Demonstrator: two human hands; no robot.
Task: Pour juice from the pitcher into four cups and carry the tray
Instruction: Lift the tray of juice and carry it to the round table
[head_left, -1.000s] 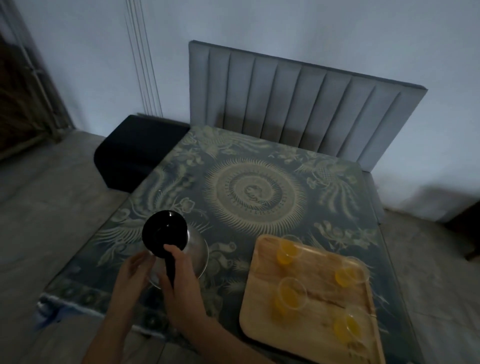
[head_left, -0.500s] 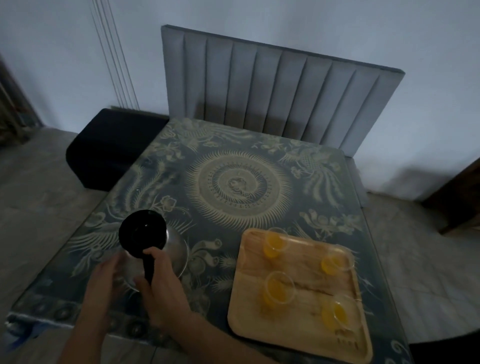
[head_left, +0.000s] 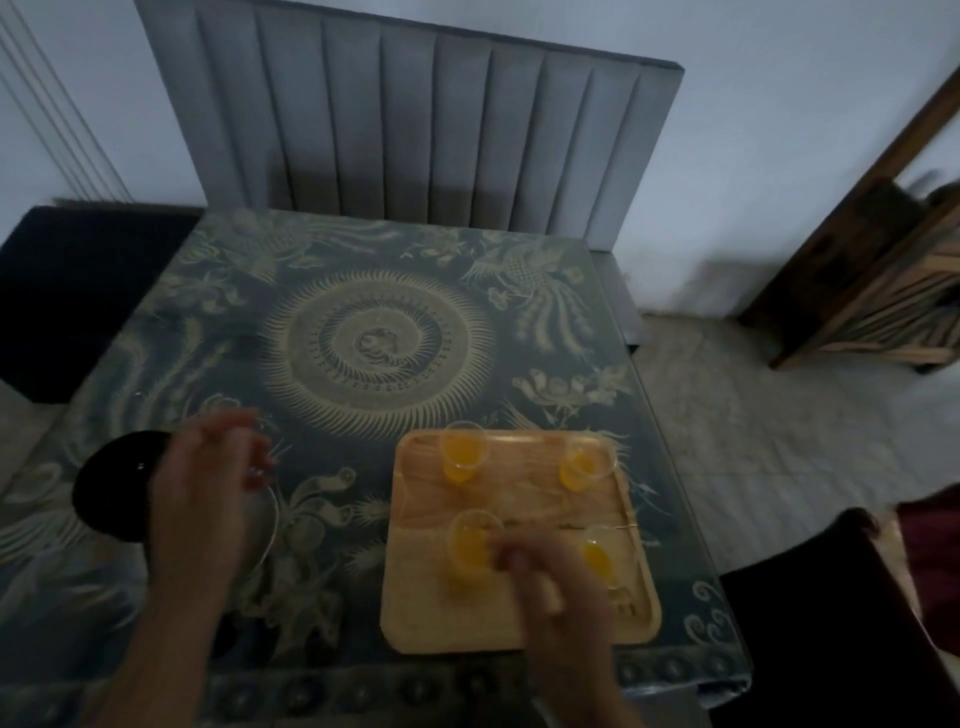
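- Table (head_left: 379, 343): dark cloth with a pale floral and sunburst print.
- Pitcher (head_left: 104, 483): stands on the table's left front part, well apart from the tray. Black lid on top; part of the clear body's rim shows at the right of the left hand.
- Tray (head_left: 519, 493): wooden, flat on the table's right front part.
- Four clear cups on the tray, each with orange juice: back-left cup (head_left: 462, 454), back-right cup (head_left: 582, 467), front-left cup (head_left: 467, 548), front-right cup (head_left: 596, 558). All upright, none touching another.
- Left hand (head_left: 200, 499): over the pitcher, covering part of the lid. Fingers (head_left: 234, 441) loosely bent and spread; nothing seen in them. Blurred.
- Right hand (head_left: 556, 582): over the tray's front half, between the two front cups. Heavily blurred; fingertips (head_left: 511, 553) lie at the front-left cup's side. Cannot tell whether they touch or grip it.
- Grey padded panel (head_left: 415, 135) stands behind the table.
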